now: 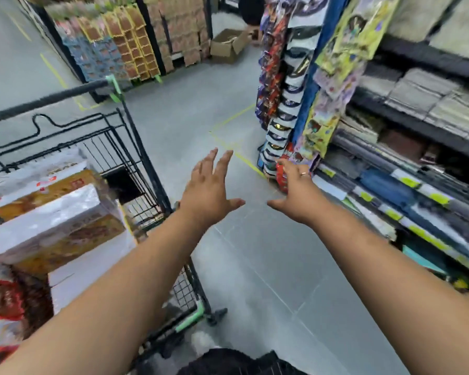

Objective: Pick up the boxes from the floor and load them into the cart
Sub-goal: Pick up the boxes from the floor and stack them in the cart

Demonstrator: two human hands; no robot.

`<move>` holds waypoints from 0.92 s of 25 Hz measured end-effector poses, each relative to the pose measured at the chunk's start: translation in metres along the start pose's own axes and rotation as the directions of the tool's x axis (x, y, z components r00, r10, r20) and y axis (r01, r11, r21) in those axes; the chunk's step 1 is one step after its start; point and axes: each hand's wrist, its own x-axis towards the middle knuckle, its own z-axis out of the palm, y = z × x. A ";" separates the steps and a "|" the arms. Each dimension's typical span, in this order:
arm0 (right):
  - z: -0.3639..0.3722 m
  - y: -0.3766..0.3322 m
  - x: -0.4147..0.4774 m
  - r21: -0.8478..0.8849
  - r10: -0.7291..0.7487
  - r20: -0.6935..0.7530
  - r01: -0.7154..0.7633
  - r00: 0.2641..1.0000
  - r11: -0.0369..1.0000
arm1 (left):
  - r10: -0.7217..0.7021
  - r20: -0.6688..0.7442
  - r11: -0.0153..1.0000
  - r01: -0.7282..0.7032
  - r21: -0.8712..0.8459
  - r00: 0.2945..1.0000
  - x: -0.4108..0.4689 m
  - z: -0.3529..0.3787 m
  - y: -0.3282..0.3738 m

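A black wire cart (pixel 136 147) stands at the left, holding several white and orange boxes (pixel 57 226) stacked inside it. My left hand (pixel 209 190) is stretched out over the grey floor just right of the cart, fingers spread, holding nothing. My right hand (pixel 295 196) reaches forward beside it, fingers straight and empty, close to the red packets at the foot of the shelf end. An open brown cardboard box (pixel 228 46) sits on the floor far ahead.
Shelving (pixel 417 147) with stacked goods runs along the right. A rack of hanging packets (pixel 287 85) stands at the shelf end. More display racks (pixel 114 41) line the far left. Yellow tape lines (pixel 244 158) mark the floor. A person stands beyond the far box.
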 end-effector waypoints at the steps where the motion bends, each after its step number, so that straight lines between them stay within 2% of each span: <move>1: -0.018 0.027 -0.016 0.003 0.024 -0.022 -0.024 0.999 1.000 | 0.047 0.027 0.999 -0.046 -0.025 0.999 0.001 0.008 0.036; 7: -0.122 0.165 -0.123 0.041 0.217 -0.188 -0.214 0.958 0.976 | 0.315 0.101 0.942 -0.298 -0.156 0.944 0.002 0.054 0.229; 10: -0.164 0.230 -0.182 0.055 0.366 -0.287 -0.366 0.885 0.929 | 0.492 0.150 0.868 -0.471 -0.156 0.858 -0.002 0.078 0.323; 13: -0.189 0.280 -0.231 0.135 0.466 -0.393 -0.451 0.793 0.882 | 0.601 0.213 0.799 -0.573 -0.182 0.770 -0.009 0.098 0.400; 17: -0.213 0.349 -0.296 0.297 0.616 -0.483 -0.546 0.622 0.784 | 0.789 0.274 0.611 -0.748 -0.257 0.550 -0.014 0.137 0.502; 20: -0.224 0.393 -0.336 0.395 0.713 -0.527 -0.610 0.462 0.687 | 0.867 0.321 0.476 -0.822 -0.313 0.381 -0.020 0.168 0.577; 21: -0.226 0.400 -0.342 0.415 0.731 -0.519 -0.617 0.443 0.669 | 0.880 0.328 0.448 -0.831 -0.329 0.344 -0.021 0.173 0.591; 23: -0.234 0.426 -0.369 0.479 0.782 -0.529 -0.646 0.328 0.595 | 0.911 0.358 0.353 -0.838 -0.417 0.205 -0.027 0.196 0.642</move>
